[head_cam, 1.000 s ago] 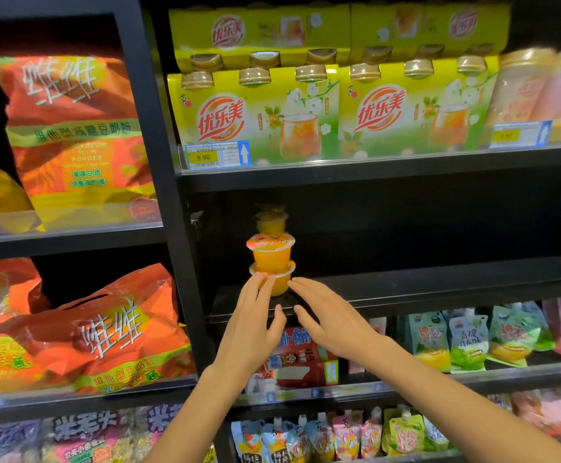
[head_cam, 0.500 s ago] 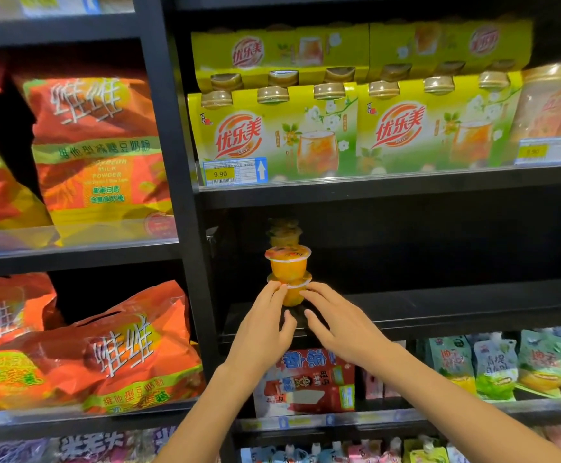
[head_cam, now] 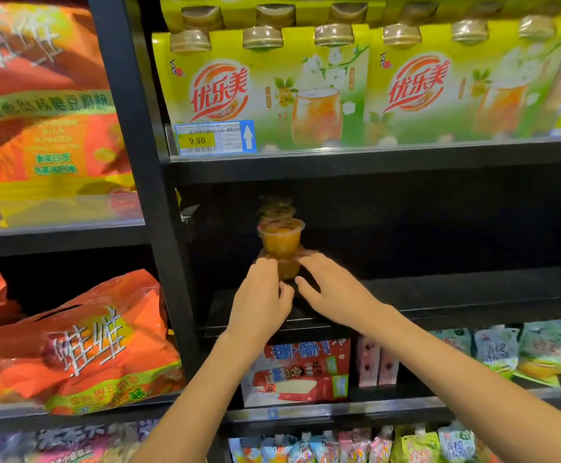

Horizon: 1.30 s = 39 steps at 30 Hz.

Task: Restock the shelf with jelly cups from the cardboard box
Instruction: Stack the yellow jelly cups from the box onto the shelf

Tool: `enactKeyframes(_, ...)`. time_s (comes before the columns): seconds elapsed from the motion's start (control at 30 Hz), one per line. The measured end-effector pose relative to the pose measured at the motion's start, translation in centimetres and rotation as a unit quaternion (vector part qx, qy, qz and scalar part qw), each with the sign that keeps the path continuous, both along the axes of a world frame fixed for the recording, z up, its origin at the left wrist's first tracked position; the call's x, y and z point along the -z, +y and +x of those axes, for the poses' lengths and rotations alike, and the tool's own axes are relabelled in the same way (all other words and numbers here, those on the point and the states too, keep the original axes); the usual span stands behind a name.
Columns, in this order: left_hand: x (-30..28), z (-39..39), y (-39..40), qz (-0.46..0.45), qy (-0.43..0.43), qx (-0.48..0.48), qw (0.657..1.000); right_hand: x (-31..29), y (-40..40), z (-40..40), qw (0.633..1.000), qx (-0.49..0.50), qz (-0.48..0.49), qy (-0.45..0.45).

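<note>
Head view: black shelf (head_cam: 473, 289), mostly bare, with one stack of orange jelly cups (head_cam: 281, 240) near its left end, close to the black upright post (head_cam: 132, 128). Top cup sits upright on the lower cup (head_cam: 287, 267); more cups behind in the dark, too dim to count. Cardboard box not in view.

Left hand (head_cam: 260, 302) reaches in from below, fingers together, fingertips at the left side of the lower cup. Right hand (head_cam: 334, 290) mirrors it on the right, fingers spread, fingertips at the cup's rim. Both hands bracket the lower cup; edges are motion-blurred, so can't tell whether either is actually gripping it or just touching.

Shelf above: yellow-green drink multipacks (head_cam: 265, 91) with a 9.90 price tag (head_cam: 214, 138) on the rail. Left bay: orange powder bags (head_cam: 72, 339). Shelf below: a red carton (head_cam: 297, 372) and pouch snacks (head_cam: 519, 349) to the right.
</note>
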<state>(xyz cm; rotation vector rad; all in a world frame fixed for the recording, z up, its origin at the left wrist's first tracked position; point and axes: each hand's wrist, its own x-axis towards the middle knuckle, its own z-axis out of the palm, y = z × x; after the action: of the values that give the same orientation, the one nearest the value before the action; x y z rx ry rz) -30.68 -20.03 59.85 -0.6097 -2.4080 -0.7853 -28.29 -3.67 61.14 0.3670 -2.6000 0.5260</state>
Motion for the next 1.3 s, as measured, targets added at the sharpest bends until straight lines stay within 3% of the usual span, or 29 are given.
enactKeyframes(0.23,-0.8,-0.6,0.6,-0.048,0.011,-0.05,0.998,-0.4,0.5,-1.3,1.0,0.005,0.012,-0.019)
enactKeyframes(0.6,-0.7,-0.2,0.4,-0.054,0.012,-0.053,0.997,0.0,0.6,-1.2,1.0,-0.001,-0.005,-0.017)
enactKeyframes(0.97,-0.1,3.2,1.4,-0.102,0.074,-0.064,0.99,-0.2,1.9,3.4,0.999,0.022,0.016,-0.015)
enactKeyframes(1.3,1.9,9.1,9.8,-0.18,0.111,0.088,0.973,2.4,9.5,12.4,0.992,0.125,0.015,-0.014)
